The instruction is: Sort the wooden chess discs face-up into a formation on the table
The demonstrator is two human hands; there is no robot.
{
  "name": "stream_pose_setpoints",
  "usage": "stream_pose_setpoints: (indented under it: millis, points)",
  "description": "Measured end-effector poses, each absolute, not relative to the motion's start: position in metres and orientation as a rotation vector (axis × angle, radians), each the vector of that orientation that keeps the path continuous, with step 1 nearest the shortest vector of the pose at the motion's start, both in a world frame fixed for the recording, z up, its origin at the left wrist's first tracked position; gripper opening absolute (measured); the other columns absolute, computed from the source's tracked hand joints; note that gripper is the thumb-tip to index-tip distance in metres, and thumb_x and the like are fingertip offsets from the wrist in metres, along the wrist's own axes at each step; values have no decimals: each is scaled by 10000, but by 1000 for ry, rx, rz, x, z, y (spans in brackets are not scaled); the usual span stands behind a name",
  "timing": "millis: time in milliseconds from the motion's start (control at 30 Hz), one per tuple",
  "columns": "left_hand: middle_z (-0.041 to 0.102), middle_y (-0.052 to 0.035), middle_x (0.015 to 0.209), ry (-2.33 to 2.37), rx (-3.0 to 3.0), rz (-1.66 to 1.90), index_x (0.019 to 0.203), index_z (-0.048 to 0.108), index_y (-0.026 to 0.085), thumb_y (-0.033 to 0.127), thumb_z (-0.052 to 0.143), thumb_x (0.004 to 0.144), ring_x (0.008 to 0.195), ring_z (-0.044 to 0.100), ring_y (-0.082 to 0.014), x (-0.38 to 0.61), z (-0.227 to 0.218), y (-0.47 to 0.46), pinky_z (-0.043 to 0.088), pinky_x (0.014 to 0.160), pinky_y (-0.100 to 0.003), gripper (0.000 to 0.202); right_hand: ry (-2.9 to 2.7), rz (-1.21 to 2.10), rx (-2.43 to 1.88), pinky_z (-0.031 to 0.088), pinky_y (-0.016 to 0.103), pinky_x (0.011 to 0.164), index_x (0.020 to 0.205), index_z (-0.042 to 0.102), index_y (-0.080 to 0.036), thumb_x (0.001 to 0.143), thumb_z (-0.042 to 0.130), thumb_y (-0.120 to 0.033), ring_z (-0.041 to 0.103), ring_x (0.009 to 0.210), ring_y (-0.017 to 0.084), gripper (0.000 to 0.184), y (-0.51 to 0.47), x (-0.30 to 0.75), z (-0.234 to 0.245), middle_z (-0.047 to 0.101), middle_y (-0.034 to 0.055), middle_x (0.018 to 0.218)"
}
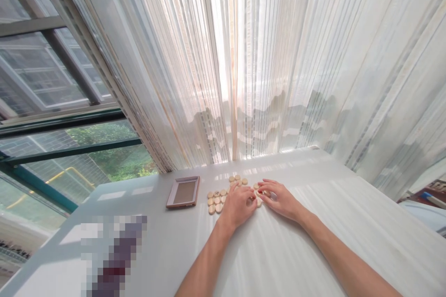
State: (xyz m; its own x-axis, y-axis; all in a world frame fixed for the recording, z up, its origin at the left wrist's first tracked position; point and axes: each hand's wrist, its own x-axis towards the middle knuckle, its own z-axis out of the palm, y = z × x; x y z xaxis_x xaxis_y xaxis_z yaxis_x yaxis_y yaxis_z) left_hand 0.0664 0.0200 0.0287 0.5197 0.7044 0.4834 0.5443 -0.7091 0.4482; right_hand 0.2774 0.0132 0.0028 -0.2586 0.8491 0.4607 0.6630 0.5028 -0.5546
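Several round wooden game pieces (212, 202) lie flat on the white table, set close together in rows; one marked piece (217, 193) bears a dark sign. A few more pieces (237, 177) lie just beyond my left hand. My left hand (239, 204) rests over the right part of the group, its fingers curled and covering some pieces; what lies within them is hidden. Facing it from the right, my right hand (280, 198) has thumb and fingers closed around a round wooden piece (259, 192). Another piece (258, 202) sits just below those fingertips.
An open shallow box (184, 192) with a brown rim stands left of the pieces. Sheer curtains (265, 79) hang along the table's far edge, and a window (52, 79) is at the left. A pixelated patch (118, 255) covers the table's near left.
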Motion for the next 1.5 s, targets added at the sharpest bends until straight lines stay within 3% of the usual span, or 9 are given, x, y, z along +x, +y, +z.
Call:
stream_pose_setpoints:
  millis: [300, 500, 700, 833, 1000, 1133, 1500]
  points:
    - [742, -25, 1087, 1039, 2572, 922, 970, 711, 262, 51, 570, 832, 1098, 652, -214, 59, 26, 24, 318, 1135, -486, 290, -1952, 422, -1224, 431, 479, 1074, 988, 735, -276, 901, 575, -248, 528, 1298, 267, 184, 13, 280, 4, 711, 38, 1208]
    - [726, -49, 1090, 1069, 2591, 967, 932, 684, 251, 164, 603, 864, 1059, 657, -233, 63, 26, 22, 345, 1116, -505, 138, -1878, 487, -1253, 434, 459, 1072, 1016, 734, -262, 908, 543, -254, 515, 1307, 263, 220, 14, 280, 5, 709, 59, 1201]
    - [685, -76, 1202, 1024, 2620, 1013, 1125, 653, 243, 204, 583, 901, 1208, 587, -263, 64, 30, 25, 426, 1060, -475, 238, -1866, 481, -1291, 420, 455, 1084, 1037, 725, -243, 891, 535, -250, 531, 1292, 266, 239, 14, 289, 9, 663, 78, 1285]
    - [700, -70, 1193, 967, 2623, 1030, 1071, 693, 247, 210, 595, 907, 1213, 591, -255, 74, 33, 33, 447, 1038, -444, 195, -1900, 502, -1334, 441, 451, 1061, 1041, 724, -244, 875, 576, -301, 569, 1246, 276, 230, 10, 301, 14, 669, 80, 1268]
    - [737, -60, 1105, 956, 2603, 938, 983, 720, 257, 250, 625, 901, 1074, 668, -231, 87, 37, 34, 406, 1067, -441, 127, -1949, 502, -1359, 428, 454, 1079, 1171, 691, -252, 826, 673, -380, 551, 1265, 292, 368, 8, 304, 15, 628, 96, 1325]
    - [743, -36, 1082, 886, 2615, 873, 930, 712, 258, 288, 668, 872, 1023, 682, -215, 87, 37, 27, 366, 1096, -439, 79, -1982, 450, -1298, 420, 459, 1083, 1143, 707, -252, 837, 674, -379, 542, 1274, 294, 334, 9, 301, 11, 646, 101, 1295]
    - [755, -1, 1048, 905, 2669, 868, 903, 731, 280, 199, 633, 878, 1027, 683, -190, 85, 35, 26, 358, 1114, -425, 129, -1947, 427, -1308, 436, 436, 1063, 1052, 741, -289, 908, 600, -375, 583, 1217, 254, 220, 13, 303, 7, 671, 70, 1247]
